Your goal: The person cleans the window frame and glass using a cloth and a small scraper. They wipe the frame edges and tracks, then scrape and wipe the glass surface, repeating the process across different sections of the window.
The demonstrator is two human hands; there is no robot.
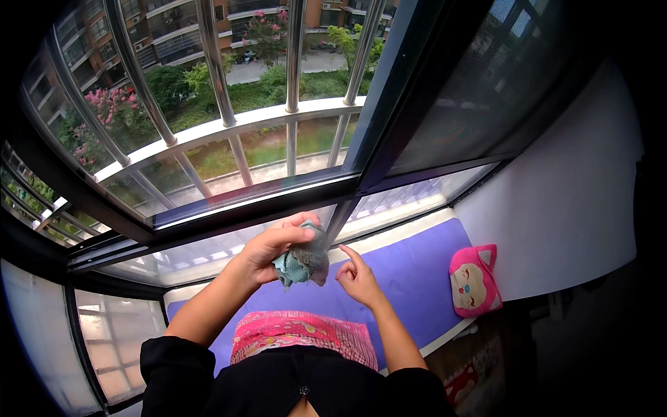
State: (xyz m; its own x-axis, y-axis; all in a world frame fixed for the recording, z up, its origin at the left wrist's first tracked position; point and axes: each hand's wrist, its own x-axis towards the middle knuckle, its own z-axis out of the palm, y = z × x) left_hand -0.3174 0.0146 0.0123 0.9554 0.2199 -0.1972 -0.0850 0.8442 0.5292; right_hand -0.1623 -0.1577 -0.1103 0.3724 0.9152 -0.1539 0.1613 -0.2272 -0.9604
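Note:
A crumpled grey-green cloth (303, 258), with darker, dirty-looking patches, is bunched up in my left hand (275, 242). The fingers and thumb close round its upper part, and its lower end hangs loose. Just to the right, apart from the cloth, is my right hand (358, 278). Its index finger points up and to the left while the other fingers curl in; nothing shows in it. Both hands are above the window seat, in front of the dark window frame (257, 203).
Beneath my hands lies a purple mat (410, 267) on the window ledge. A pink cat-faced cushion (475, 281) rests at its right end. Pink patterned fabric (299, 337) is close to my body. Metal bars (217, 66) stand outside the glass. A dark screen panel (458, 104) and white wall (570, 201) are at right.

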